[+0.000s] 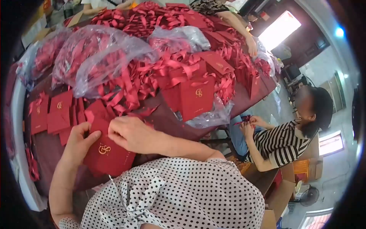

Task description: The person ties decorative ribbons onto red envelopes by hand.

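A red paper gift bag [110, 156] with a gold emblem is tilted at the table's near edge, close to my body. My left hand [79, 142] grips its upper left edge, the thumb lying on the front. At the top edge my right hand [131, 134] is closed, its fingertips pinched together; what they pinch is hidden behind the hand. Just beyond my hands, more red bags [60, 110] stand and lean on one another at the left. Another red gift bag [197, 98] with a gold emblem lies to the right, a ribbon at its top.
Loose red ribbons [129, 86] and clear plastic sacks [103, 53] of red pieces cover the far part of the dark red table [158, 124]. A person in a striped shirt [278, 143] sits at the right, hands on something red. Another person's arm [240, 28] reaches in from the far side.
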`<move>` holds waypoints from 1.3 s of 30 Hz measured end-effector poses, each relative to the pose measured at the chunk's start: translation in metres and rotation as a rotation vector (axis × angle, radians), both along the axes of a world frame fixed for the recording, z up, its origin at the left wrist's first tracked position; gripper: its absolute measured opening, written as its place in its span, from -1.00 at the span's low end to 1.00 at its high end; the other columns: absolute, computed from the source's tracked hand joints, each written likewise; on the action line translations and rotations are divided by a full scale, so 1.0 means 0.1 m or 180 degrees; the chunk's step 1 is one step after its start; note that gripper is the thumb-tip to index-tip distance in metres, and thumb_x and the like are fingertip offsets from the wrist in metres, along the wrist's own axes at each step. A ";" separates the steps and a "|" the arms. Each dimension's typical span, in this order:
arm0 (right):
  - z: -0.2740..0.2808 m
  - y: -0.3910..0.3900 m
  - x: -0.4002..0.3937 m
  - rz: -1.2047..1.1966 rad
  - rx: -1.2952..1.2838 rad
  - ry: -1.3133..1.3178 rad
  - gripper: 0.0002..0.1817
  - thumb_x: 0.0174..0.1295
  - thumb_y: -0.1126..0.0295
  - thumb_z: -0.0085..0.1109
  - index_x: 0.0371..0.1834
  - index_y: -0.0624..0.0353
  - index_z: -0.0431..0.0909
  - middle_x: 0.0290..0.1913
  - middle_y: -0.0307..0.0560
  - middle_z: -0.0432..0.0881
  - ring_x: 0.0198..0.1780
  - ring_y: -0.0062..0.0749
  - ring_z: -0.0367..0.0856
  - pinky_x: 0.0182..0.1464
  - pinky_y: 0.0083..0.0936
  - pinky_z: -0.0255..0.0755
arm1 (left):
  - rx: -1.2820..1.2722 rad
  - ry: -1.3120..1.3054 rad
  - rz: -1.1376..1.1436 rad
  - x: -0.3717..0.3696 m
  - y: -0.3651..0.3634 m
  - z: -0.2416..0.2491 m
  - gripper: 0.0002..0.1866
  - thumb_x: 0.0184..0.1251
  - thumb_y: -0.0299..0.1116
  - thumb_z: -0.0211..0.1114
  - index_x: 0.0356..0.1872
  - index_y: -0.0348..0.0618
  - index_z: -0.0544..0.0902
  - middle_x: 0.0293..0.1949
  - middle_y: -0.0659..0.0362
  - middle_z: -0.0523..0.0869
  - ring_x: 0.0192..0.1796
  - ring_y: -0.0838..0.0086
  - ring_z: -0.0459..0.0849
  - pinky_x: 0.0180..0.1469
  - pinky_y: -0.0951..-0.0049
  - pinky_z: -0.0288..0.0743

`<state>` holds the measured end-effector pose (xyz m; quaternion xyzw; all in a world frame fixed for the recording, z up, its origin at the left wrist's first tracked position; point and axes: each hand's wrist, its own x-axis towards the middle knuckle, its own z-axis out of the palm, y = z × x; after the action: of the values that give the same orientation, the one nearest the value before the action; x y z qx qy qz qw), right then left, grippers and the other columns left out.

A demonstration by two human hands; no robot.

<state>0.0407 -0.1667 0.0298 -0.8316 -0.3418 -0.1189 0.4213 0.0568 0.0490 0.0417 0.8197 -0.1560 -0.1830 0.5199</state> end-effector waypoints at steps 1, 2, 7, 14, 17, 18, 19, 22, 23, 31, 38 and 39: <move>0.00 -0.05 -0.02 0.0038 0.0094 0.0141 -0.87 0.16 0.45 0.16 -0.38 0.22 0.41 -0.38 0.00 0.52 -0.27 -0.05 0.54 -0.23 -0.22 0.41 | -0.0381 0.0544 0.0328 -0.09 -0.15 0.21 -0.93 0.23 -0.50 0.30 -0.39 -0.25 0.58 -0.47 0.36 0.56 -0.39 0.74 0.44 -0.35 0.61 0.36; 0.01 -0.07 -0.04 0.0104 0.0198 0.0187 -0.87 0.16 0.45 0.16 -0.38 0.23 0.40 -0.38 0.02 0.51 -0.26 -0.01 0.53 -0.22 -0.19 0.41 | -0.0487 0.0531 0.0465 -0.08 -0.11 0.15 -0.95 0.24 -0.51 0.29 -0.38 -0.24 0.59 -0.44 0.33 0.60 -0.38 0.72 0.49 -0.32 0.61 0.40; -0.06 -0.08 -0.08 -0.0034 0.0390 0.0031 -0.87 0.16 0.45 0.18 -0.36 0.21 0.43 -0.41 -0.01 0.51 -0.30 -0.07 0.53 -0.22 -0.23 0.40 | -0.1303 0.0858 0.1154 -0.20 -0.24 -0.07 -0.93 0.28 -0.49 0.28 -0.40 -0.18 0.59 -0.41 0.29 0.66 -0.36 0.69 0.57 -0.27 0.64 0.46; -0.09 -0.08 -0.11 -0.0158 0.0575 0.0002 -0.87 0.12 0.45 0.20 -0.38 0.21 0.44 -0.39 -0.03 0.53 -0.29 -0.07 0.55 -0.24 -0.23 0.41 | -0.1749 0.0974 0.1088 -0.28 -0.19 -0.13 -0.87 0.33 -0.50 0.21 -0.43 -0.09 0.48 -0.41 0.37 0.59 -0.36 0.75 0.49 -0.26 0.68 0.37; -0.13 0.02 -0.10 -0.0438 0.0254 -0.0280 -0.85 0.15 0.36 0.15 -0.41 0.19 0.43 -0.39 -0.05 0.51 -0.29 -0.10 0.56 -0.24 -0.23 0.45 | -0.1494 0.0620 0.0970 -0.21 -0.23 -0.11 -0.85 0.32 -0.49 0.21 -0.42 -0.07 0.44 -0.43 0.38 0.52 -0.36 0.74 0.43 -0.24 0.70 0.30; -0.13 0.05 -0.10 -0.0584 0.0210 -0.0316 -0.82 0.15 0.31 0.14 -0.42 0.19 0.44 -0.37 -0.06 0.51 -0.29 -0.11 0.56 -0.24 -0.24 0.46 | -0.1426 0.0497 0.0930 -0.19 -0.26 -0.08 -0.85 0.32 -0.49 0.21 -0.42 -0.07 0.43 -0.43 0.38 0.49 -0.35 0.73 0.41 -0.23 0.71 0.27; -0.14 0.07 -0.09 -0.0665 0.0190 -0.0327 -0.82 0.13 0.31 0.14 -0.42 0.19 0.44 -0.39 -0.04 0.52 -0.30 -0.10 0.56 -0.26 -0.24 0.46 | -0.1378 0.0639 0.0749 -0.15 -0.25 -0.03 -0.84 0.32 -0.46 0.22 -0.41 -0.07 0.41 -0.43 0.37 0.45 -0.33 0.71 0.38 -0.21 0.69 0.25; -0.16 0.09 -0.08 -0.0848 0.0100 -0.0162 -0.80 0.08 0.33 0.15 -0.49 0.26 0.45 -0.45 0.04 0.54 -0.38 -0.03 0.59 -0.32 -0.18 0.48 | -0.0902 0.0006 0.0429 -0.06 -0.26 -0.11 -0.86 0.36 -0.50 0.16 -0.39 -0.16 0.40 -0.38 0.32 0.42 -0.29 0.68 0.36 -0.20 0.65 0.25; -0.16 0.08 -0.12 -0.0890 0.0093 -0.0111 -0.79 0.07 0.34 0.14 -0.51 0.28 0.45 -0.46 0.07 0.55 -0.39 -0.01 0.60 -0.34 -0.16 0.48 | -0.0788 -0.0059 0.0064 -0.03 -0.25 -0.08 -0.90 0.40 -0.48 0.12 -0.35 -0.18 0.43 -0.35 0.32 0.47 -0.26 0.68 0.40 -0.16 0.64 0.28; -0.21 0.02 -0.18 -0.1286 -0.0030 0.0074 -0.77 -0.04 0.35 0.08 -0.55 0.34 0.59 -0.48 0.19 0.64 -0.38 0.13 0.64 -0.33 -0.10 0.52 | -0.0610 0.0212 -0.0392 0.09 -0.33 -0.14 -0.87 0.44 -0.40 0.12 -0.15 -0.25 0.53 -0.19 0.21 0.59 -0.13 0.54 0.48 -0.02 0.55 0.36; -0.29 -0.01 -0.19 -0.1171 0.0200 0.0314 -0.81 -0.14 0.39 0.08 -0.76 0.27 0.54 -0.64 0.17 0.55 -0.50 0.09 0.59 -0.43 -0.11 0.45 | 0.0161 -0.0545 -0.0495 0.03 -0.36 -0.10 -0.72 0.47 -0.33 0.11 -0.03 -0.39 0.51 -0.09 0.08 0.61 -0.05 0.44 0.48 0.06 0.47 0.36; -0.33 0.01 -0.18 -0.1190 0.0454 0.0190 -0.80 -0.15 0.41 0.07 -0.80 0.27 0.52 -0.68 0.17 0.52 -0.53 0.08 0.57 -0.44 -0.11 0.44 | 0.0389 -0.0506 -0.0564 0.05 -0.34 -0.10 -0.69 0.47 -0.32 0.11 -0.01 -0.41 0.50 -0.07 0.07 0.61 -0.04 0.43 0.49 0.07 0.47 0.35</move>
<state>0.0231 -0.1656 -0.0029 -0.8518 -0.1595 -0.1943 0.4597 0.0622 0.0152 0.0322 0.8448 -0.2570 -0.1718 0.4369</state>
